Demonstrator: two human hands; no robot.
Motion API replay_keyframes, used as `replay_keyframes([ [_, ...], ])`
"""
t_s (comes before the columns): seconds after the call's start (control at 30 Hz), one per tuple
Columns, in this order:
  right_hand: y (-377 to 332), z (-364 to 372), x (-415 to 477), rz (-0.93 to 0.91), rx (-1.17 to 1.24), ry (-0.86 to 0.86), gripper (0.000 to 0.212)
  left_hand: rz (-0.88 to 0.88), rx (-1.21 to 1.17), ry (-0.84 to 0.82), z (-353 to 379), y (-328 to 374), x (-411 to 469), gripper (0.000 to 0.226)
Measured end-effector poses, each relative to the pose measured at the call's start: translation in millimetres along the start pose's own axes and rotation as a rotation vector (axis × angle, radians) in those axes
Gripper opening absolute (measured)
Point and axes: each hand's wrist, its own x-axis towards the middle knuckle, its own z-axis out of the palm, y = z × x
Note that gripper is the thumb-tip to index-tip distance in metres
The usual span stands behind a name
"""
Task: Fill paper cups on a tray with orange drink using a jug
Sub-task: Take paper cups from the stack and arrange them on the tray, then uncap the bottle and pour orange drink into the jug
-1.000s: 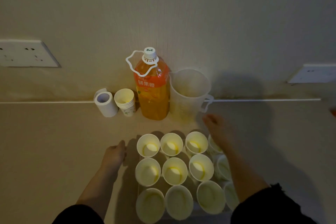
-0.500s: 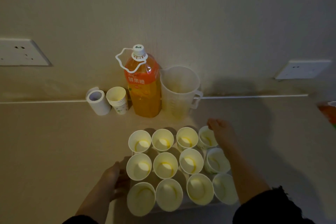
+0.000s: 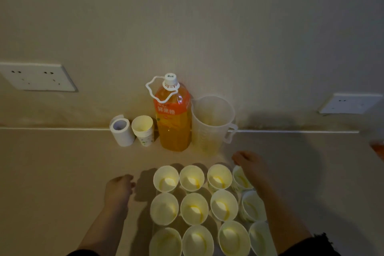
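Both hands flank the cups [image 3: 194,208] in front of the jug [image 3: 209,124]: left hand [image 3: 117,190] loosely curled and empty, right hand [image 3: 250,164] half-curled and empty above a corner cup.

At frame centre the bottle [image 3: 173,118] is orange with a white cap and red-orange label, the jug [image 3: 209,124] translucent white, the paper cups [image 3: 194,208] pale cream inside with green-printed sides, and the roll [image 3: 121,131] white.
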Motion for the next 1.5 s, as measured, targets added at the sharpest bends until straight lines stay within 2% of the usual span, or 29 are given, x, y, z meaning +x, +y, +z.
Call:
replay_keyframes([
  [0.13, -18, 8, 9, -0.092, 0.022, -0.014, 0.016, 0.244, -0.009, -0.041, 11, 56, -20, 0.016],
  [0.2, -32, 10, 17, -0.145, 0.061, 0.075, 0.014, 0.347, -0.008, -0.053, 18, 78, -29, 0.017],
  [0.27, -42, 7, 28, -0.195, 0.015, 0.185, 0.024, 0.425, -0.004, -0.066, 26, 96, -39, 0.017],
  [0.37, -48, 3, 48, -0.107, -0.136, 0.205, 0.035, 0.500, -0.025, -0.068, 35, 118, -54, 0.013],
  [0.5, -42, 8, 69, -0.011, -0.179, 0.073, 0.030, 0.502, -0.074, -0.069, 40, 133, -62, 0.015],
  [0.57, -39, 11, 75, -0.005, -0.195, 0.070, 0.024, 0.505, -0.077, -0.070, 41, 134, -62, 0.016],
  [0.63, -41, 11, 76, 0.010, -0.175, 0.067, 0.029, 0.511, -0.079, -0.069, 42, 133, -61, 0.017],
  [0.73, -44, 12, 75, 0.007, -0.163, 0.064, 0.031, 0.520, -0.050, -0.086, 42, 132, -62, 0.019],
  [0.87, -45, 12, 74, -0.058, -0.259, 0.038, 0.014, 0.522, -0.037, -0.155, 47, 140, -68, 0.021],
  [0.97, -44, 9, 71, -0.090, -0.351, 0.025, 0.017, 0.523, -0.036, -0.199, 52, 146, -70, 0.027],
  [1.23, -37, -8, 77, -0.095, -0.450, 0.129, 0.019, 0.456, 0.013, -0.236, 60, 150, -68, 0.033],
  [1.4, -34, -12, 81, -0.054, -0.344, 0.175, 0.019, 0.478, 0.033, -0.263, 60, 152, -67, 0.034],
  [1.5, -37, -11, 82, -0.010, -0.334, 0.140, 0.020, 0.482, 0.043, -0.247, 61, 152, -65, 0.034],
])
